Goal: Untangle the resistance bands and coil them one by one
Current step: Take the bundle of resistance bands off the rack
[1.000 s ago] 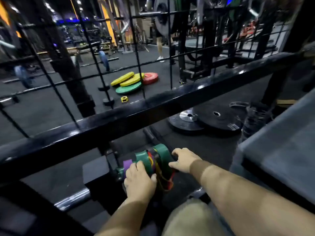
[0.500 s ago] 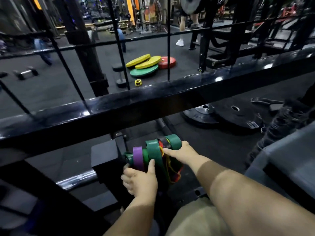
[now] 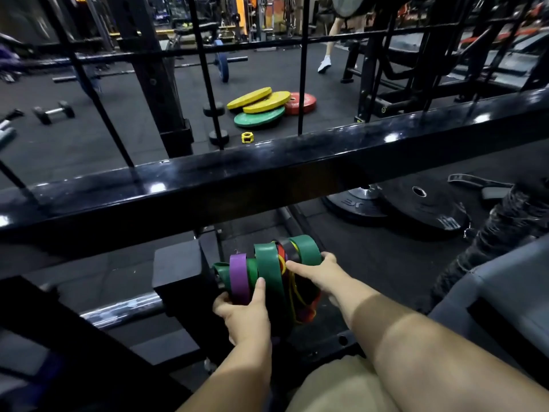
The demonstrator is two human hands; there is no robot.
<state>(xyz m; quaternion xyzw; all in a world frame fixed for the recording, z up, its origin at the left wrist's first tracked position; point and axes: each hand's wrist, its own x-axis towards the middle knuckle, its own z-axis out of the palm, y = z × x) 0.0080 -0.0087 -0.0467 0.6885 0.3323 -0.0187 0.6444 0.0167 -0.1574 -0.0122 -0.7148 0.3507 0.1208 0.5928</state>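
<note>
Left hand grips the resistance bands from below, thumb on top. Right hand clasps the other end, fingertips probably curled behind.

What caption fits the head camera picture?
Left hand and right hand grip tangled resistance bands below a black rail.

tangled resistance bands, green, purple, red, yellow loops, bunched upright

Honestly, I can't read anything here. The black plates just below the big black crossbar have raised lettering, but it's too blurry to make out. Same for the red plate beyond the crossbar: the print's too small.
</note>
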